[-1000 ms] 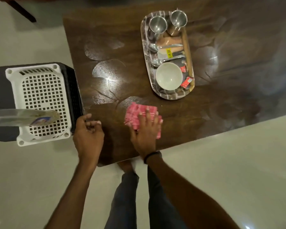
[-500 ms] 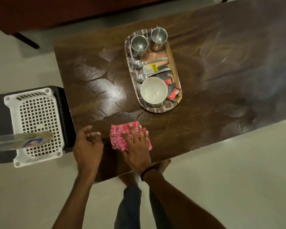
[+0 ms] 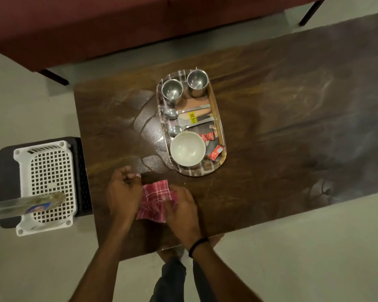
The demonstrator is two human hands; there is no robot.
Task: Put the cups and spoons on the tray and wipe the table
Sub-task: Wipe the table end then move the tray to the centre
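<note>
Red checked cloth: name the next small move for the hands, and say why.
Probably slide the red checked cloth rightward along the near edge of the table under the right hand. Both cups and both spoons already lie on the tray, so only wiping seems left. The left hand sits beside the cloth, and the table's right side looks hazy.

I read the cloth as pinkish red, crossed with a white check. The table is dark brown with streaky grain. The tray is mirror-bright with a gold rim. The nearer cup, the farther cup and both spoons are plain silver steel. The bowl is off-white, the sachets red, the sticker yellow. The basket is white, a grid of square holes, on a black stool. My wristband is black, the sofa maroon, the floor pale grey.
</note>
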